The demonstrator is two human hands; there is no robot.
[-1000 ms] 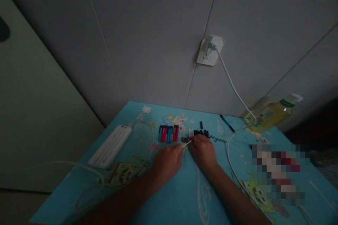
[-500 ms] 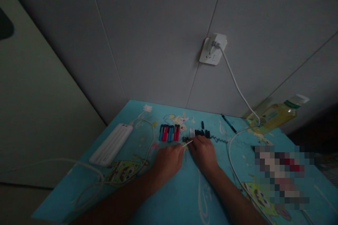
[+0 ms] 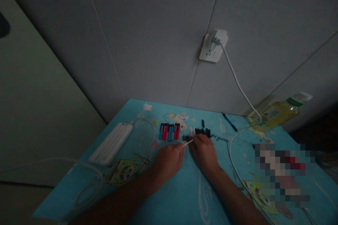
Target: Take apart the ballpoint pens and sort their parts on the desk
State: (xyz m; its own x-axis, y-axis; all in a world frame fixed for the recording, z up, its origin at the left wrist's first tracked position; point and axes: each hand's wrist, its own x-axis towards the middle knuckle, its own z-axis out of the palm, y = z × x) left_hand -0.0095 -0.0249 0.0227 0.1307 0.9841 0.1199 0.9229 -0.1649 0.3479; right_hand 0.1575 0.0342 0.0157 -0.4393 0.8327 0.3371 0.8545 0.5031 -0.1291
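1. Two bare hands meet over the middle of the blue table [image 3: 171, 204]; the left hand [image 3: 170, 158] has thumb and fingers pressed together, pinching one end of a thin white stick [image 3: 188, 143]; the stick slants up to the right, bridging the gap between the hands.
2. One doubt concerns the right hand [image 3: 204, 149]; its fingers are curled at the stick's far end, but I cannot tell whether they pinch it or merely touch it; if that end is loose, a small twist of the left hand could swing it off line.
3. Several white rods [image 3: 192, 131] and a row of black caps [image 3: 202, 132] lie just beyond the right fingers; a knuckle pushed to the far side could roll them out of order.
4. Some small dark pieces [image 3: 186, 137] lie just left of the right fingertips; dim light makes them hard to tell apart, so one could be brushed aside unnoticed.
5. A row of red and blue pens [image 3: 169, 132] lies to the far side of the left hand; lifting that hand carelessly could scatter them.
6. One white cable [image 3: 230, 151] loops to the right of the right forearm; an outward sweep of the elbow could snag it.
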